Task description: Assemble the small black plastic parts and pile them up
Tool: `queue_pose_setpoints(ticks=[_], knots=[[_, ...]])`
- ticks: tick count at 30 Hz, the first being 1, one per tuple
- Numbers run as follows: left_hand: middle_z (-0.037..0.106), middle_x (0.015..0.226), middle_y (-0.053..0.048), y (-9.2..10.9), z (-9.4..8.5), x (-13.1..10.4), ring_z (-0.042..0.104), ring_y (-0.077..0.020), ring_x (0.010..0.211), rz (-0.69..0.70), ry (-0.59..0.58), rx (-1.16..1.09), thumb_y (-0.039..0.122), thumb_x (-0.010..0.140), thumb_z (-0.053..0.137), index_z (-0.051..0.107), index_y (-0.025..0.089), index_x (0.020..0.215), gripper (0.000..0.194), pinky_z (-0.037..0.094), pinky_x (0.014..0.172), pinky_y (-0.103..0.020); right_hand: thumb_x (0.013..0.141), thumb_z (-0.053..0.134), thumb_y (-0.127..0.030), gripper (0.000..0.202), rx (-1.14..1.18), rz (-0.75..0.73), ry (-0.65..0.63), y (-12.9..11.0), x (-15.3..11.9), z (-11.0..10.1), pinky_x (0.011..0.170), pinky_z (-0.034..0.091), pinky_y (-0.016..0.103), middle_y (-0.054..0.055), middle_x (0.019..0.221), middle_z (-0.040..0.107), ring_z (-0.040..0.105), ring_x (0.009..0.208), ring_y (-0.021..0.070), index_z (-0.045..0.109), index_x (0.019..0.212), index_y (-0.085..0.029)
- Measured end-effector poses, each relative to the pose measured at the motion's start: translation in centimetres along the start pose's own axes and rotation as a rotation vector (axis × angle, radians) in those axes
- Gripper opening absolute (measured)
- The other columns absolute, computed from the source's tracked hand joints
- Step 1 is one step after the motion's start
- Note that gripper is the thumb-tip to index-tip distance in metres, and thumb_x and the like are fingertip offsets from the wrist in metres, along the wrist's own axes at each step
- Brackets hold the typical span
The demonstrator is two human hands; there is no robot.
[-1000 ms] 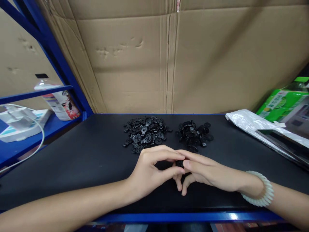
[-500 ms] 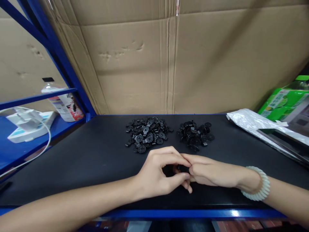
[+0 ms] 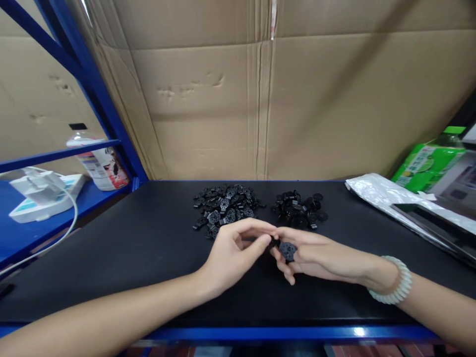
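Note:
A small black part with a round, perforated disc (image 3: pixel 287 251) is held between my hands, low over the black table top (image 3: pixel 148 248). My left hand (image 3: pixel 238 253) pinches its narrow end with thumb and fingertips. My right hand (image 3: pixel 308 253), with a pale coiled band on the wrist, grips the same part at the disc, its lower fingers curled underneath. Just beyond my left hand is a pile of black perforated parts (image 3: pixel 230 203). Behind my right hand lies a smaller pile of black round parts (image 3: pixel 297 208).
On the blue shelf at the left are a white power strip (image 3: pixel 48 198) with plugs and a bottle (image 3: pixel 100 163). A silvery bag (image 3: pixel 375 191), a dark flat device (image 3: pixel 431 218) and a green package (image 3: pixel 427 163) are at the right. Cardboard (image 3: pixel 201 109) stands behind.
The disc of the held part has come into view between my hands. Both hands sit slightly higher in the picture, and my left thumb has shifted up and left.

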State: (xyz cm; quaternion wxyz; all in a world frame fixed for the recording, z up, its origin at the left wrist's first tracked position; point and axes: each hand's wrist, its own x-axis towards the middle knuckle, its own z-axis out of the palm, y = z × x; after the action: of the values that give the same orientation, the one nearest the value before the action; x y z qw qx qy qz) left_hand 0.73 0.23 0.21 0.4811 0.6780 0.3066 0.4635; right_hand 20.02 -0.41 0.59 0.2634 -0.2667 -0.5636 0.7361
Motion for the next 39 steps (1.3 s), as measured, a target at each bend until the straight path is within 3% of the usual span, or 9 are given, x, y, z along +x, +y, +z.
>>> queue_pose_setpoints(ticks=[4,7,11,15,20,22,26,31,39], knots=[[0.072,0.094,-0.007,-0.2,-0.3,0.1,0.068,-0.0177,0.091,-0.012,0.037,-0.021,0.017,0.083,0.064,0.066,0.015,0.098,0.015,0.057,0.078,-0.025,0.077,0.051,-0.010,0.036,-0.411,-0.136,0.044,-1.0,-0.4,-0.7,0.076,0.050,0.033,0.004,0.101,0.054,0.056,0.089,0.0154,0.045,0.112,-0.021],[0.067,0.100,-0.008,-0.2,-0.5,-0.2,0.065,-0.0186,0.095,0.103,0.032,0.181,0.017,0.083,0.062,0.066,0.015,0.099,0.017,0.058,0.075,-0.027,0.078,0.054,-0.012,0.033,-0.736,-0.278,0.237,-2.0,-1.0,-2.1,0.087,0.048,0.037,0.006,0.106,0.058,0.056,0.102,0.0201,0.050,0.109,-0.022],[0.067,0.096,-0.005,-0.4,-0.8,-0.7,0.063,-0.0178,0.089,0.245,-0.216,0.565,0.010,0.082,0.059,0.065,0.016,0.100,0.021,0.055,0.081,-0.032,0.080,0.057,-0.022,0.035,-1.158,-0.448,0.638,-3.0,-1.6,-5.8,0.094,0.046,0.046,0.009,0.116,0.056,0.055,0.107,0.0253,0.052,0.114,-0.022],[0.064,0.110,-0.008,-0.5,-1.0,-1.0,0.057,-0.0224,0.108,0.272,-0.392,0.821,0.017,0.085,0.059,0.062,0.017,0.111,0.026,0.049,0.096,-0.037,0.081,0.058,-0.031,0.049,-1.348,-0.382,0.758,-2.4,-1.6,-8.3,0.096,0.045,0.052,0.013,0.127,0.051,0.050,0.117,0.0312,0.045,0.128,-0.020],[0.045,0.139,-0.020,-0.3,-1.1,-1.4,0.031,-0.0397,0.135,0.190,-0.313,1.147,0.045,0.088,0.054,0.050,0.012,0.131,0.055,0.036,0.106,-0.058,0.087,0.053,-0.033,0.053,-1.336,-0.409,0.749,-1.7,-1.3,-6.8,0.104,0.039,0.050,0.013,0.135,0.046,0.043,0.127,0.0289,0.037,0.135,-0.021],[0.043,0.141,-0.022,-0.3,-1.1,-1.5,0.032,-0.0414,0.134,0.182,-0.306,1.191,0.048,0.088,0.053,0.046,0.011,0.135,0.060,0.036,0.104,-0.060,0.087,0.053,-0.029,0.046,-1.319,-0.471,0.728,-1.7,-1.2,-5.7,0.103,0.040,0.048,0.011,0.132,0.049,0.046,0.124,0.0267,0.042,0.131,-0.022],[0.054,0.131,-0.014,-0.3,-0.9,-1.6,0.051,-0.0300,0.118,0.283,-0.383,1.124,0.028,0.090,0.054,0.048,0.015,0.132,0.044,0.046,0.100,-0.047,0.087,0.052,-0.023,0.036,-1.249,-0.545,0.722,-2.0,-1.3,-4.2,0.100,0.042,0.044,0.008,0.122,0.056,0.052,0.115,0.0249,0.050,0.122,-0.023],[0.060,0.125,-0.012,-0.8,-1.1,-1.0,0.055,-0.0232,0.106,0.377,-0.396,1.044,0.000,0.087,0.042,0.059,0.014,0.119,0.039,0.051,0.093,-0.036,0.087,0.052,-0.021,0.024,-1.047,-0.516,0.661,-1.5,-1.3,-2.5,0.099,0.043,0.042,0.006,0.114,0.059,0.055,0.109,0.0242,0.059,0.109,-0.025],[0.069,0.106,-0.007,-0.8,-1.7,-0.1,0.058,-0.0199,0.096,0.396,-0.402,0.940,0.001,0.090,0.042,0.067,0.017,0.105,0.034,0.052,0.086,-0.033,0.086,0.053,-0.024,0.017,-0.664,-0.260,0.380,-0.7,-0.8,-0.1,0.080,0.051,0.032,0.006,0.097,0.061,0.058,0.091,0.0185,0.062,0.100,-0.020]])
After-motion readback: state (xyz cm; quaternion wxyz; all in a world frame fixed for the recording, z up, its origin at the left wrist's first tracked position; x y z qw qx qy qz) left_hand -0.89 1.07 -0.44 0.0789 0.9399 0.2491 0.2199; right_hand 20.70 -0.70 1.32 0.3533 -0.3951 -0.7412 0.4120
